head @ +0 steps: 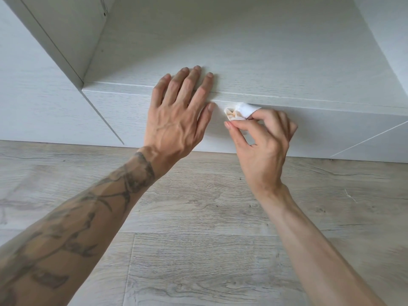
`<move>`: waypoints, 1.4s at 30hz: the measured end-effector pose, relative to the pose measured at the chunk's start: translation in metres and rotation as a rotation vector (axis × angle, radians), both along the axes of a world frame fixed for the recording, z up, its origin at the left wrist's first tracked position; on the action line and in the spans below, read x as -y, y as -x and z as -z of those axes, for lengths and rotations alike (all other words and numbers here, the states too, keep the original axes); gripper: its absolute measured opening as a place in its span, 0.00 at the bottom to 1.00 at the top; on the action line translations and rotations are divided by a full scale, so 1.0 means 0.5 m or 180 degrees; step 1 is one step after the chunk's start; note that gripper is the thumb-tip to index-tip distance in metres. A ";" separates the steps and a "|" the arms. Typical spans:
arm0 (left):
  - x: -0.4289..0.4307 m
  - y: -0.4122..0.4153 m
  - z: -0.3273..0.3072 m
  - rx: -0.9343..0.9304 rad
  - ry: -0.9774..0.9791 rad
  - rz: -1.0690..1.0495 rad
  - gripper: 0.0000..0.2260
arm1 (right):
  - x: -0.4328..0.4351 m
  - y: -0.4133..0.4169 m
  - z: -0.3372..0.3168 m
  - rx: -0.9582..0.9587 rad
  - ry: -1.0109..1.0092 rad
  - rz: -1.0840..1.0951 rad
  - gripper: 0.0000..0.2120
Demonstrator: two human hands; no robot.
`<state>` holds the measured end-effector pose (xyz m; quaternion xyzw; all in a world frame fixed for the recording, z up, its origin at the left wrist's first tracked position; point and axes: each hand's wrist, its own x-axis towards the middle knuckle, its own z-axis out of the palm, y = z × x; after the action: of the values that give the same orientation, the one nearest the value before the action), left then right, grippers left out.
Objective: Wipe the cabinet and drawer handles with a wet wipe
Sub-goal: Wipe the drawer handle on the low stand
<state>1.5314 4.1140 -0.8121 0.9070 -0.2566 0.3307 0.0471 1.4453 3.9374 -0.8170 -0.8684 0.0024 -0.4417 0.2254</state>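
The cabinet is all white with a faint, fine wood-grain pattern running across it. The wet wipe is white too, but it's got tan-yellowish smudges on its crumpled end. The floor is washed-out grey-beige wood-look planks with darker grain streaks and little knots, and the left forearm has dark grey-black tattoo linework.
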 end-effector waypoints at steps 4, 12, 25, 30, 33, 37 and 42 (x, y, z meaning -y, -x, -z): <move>0.000 0.001 -0.001 -0.0011 -0.0013 0.0018 0.24 | -0.001 0.008 0.005 -0.0011 -0.0118 0.0034 0.04; 0.004 -0.002 0.004 0.0080 0.0033 -0.0037 0.24 | -0.018 -0.020 -0.006 0.0109 0.0162 0.0041 0.06; 0.002 0.000 0.001 0.0015 0.0001 -0.0039 0.25 | -0.032 -0.015 -0.005 0.0112 0.0100 0.0269 0.06; 0.002 0.000 0.001 0.0014 0.0006 -0.0020 0.24 | -0.029 -0.029 -0.015 -0.0033 0.0256 0.0149 0.05; -0.001 0.001 -0.001 -0.0034 -0.0006 -0.0014 0.25 | -0.007 -0.003 -0.004 0.0138 0.0278 0.0086 0.08; 0.001 0.003 -0.005 -0.0081 -0.0015 -0.0015 0.25 | 0.030 0.012 0.002 0.0169 0.0303 -0.0028 0.10; -0.001 0.003 -0.008 -0.0150 -0.0044 -0.0010 0.25 | 0.059 0.036 0.005 0.0026 -0.0124 -0.0053 0.06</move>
<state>1.5296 4.1145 -0.8080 0.9152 -0.2562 0.3076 0.0463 1.4270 3.9081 -0.8197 -0.8620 0.0029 -0.4432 0.2460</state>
